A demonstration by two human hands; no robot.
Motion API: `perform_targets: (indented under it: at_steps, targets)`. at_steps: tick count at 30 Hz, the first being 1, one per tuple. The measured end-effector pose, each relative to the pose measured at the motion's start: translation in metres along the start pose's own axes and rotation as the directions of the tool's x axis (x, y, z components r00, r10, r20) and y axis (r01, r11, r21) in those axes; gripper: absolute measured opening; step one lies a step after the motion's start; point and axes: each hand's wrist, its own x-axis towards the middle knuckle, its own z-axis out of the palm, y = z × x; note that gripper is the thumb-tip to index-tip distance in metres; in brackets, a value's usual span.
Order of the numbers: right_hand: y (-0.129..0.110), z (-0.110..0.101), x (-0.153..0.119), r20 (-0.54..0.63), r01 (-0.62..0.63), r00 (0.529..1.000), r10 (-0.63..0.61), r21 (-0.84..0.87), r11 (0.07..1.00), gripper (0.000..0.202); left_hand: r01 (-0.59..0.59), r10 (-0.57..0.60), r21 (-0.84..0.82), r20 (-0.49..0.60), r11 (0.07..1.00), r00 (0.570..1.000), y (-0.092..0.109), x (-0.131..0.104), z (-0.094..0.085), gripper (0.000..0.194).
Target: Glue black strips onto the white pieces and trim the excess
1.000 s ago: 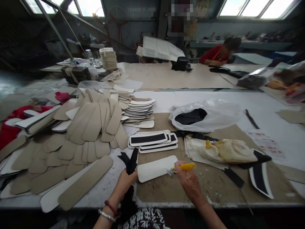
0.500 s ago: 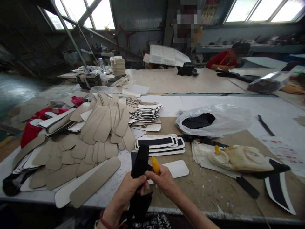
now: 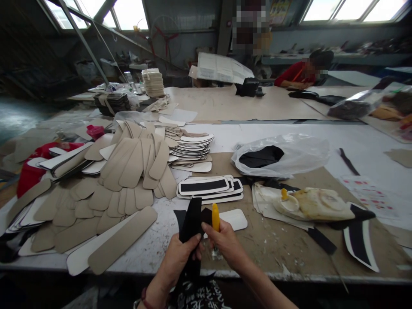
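Note:
My left hand [image 3: 180, 256] is closed round a bundle of black fabric strips [image 3: 192, 219], which stands up above the thumb and hangs down below toward my lap. Beside it, my right hand [image 3: 228, 243] keeps a yellow-handled tool [image 3: 215, 217] tucked in the palm; the tool's working end is mostly hidden. Its thumb and finger also pinch a small black piece [image 3: 206, 214] next to the strips. Just beyond the hands lies a white rounded panel [image 3: 237, 219]. Behind that sit stacked white panels with black centres [image 3: 206, 186].
Beige panels [image 3: 130, 165] are heaped on the left. To the right are a stained plastic glue container [image 3: 328, 205], a clear bag [image 3: 302, 152] with black pieces, and a curved black-and-white panel [image 3: 360, 244]. A person in red [image 3: 294, 77] leans over the far table.
My right hand has drawn a little away from the left, and the black piece between them now shows. The yellow handle stands more upright. The whole view has shifted slightly.

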Motion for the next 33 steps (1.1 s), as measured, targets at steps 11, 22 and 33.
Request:
perform_targets:
  at_steps: [11,22,33]
  targets:
    - [-0.007,-0.044,0.005,-0.207,-0.033,0.971,0.116,0.365,0.931,0.036,0.081,-0.086,0.078,0.061,0.994,0.994,-0.03,-0.004,0.017,0.038]
    - [-0.024,-0.137,0.006,-0.153,0.01,0.987,-0.058,-0.3,0.954,0.028,0.22,-0.227,-0.057,-0.243,0.974,0.943,-0.076,-0.012,-0.007,0.033]
    - [-0.011,-0.103,0.029,0.355,0.275,0.902,0.246,-0.911,0.308,0.031,0.259,-0.275,-0.094,-0.384,0.961,0.881,-0.089,0.032,-0.027,0.032]
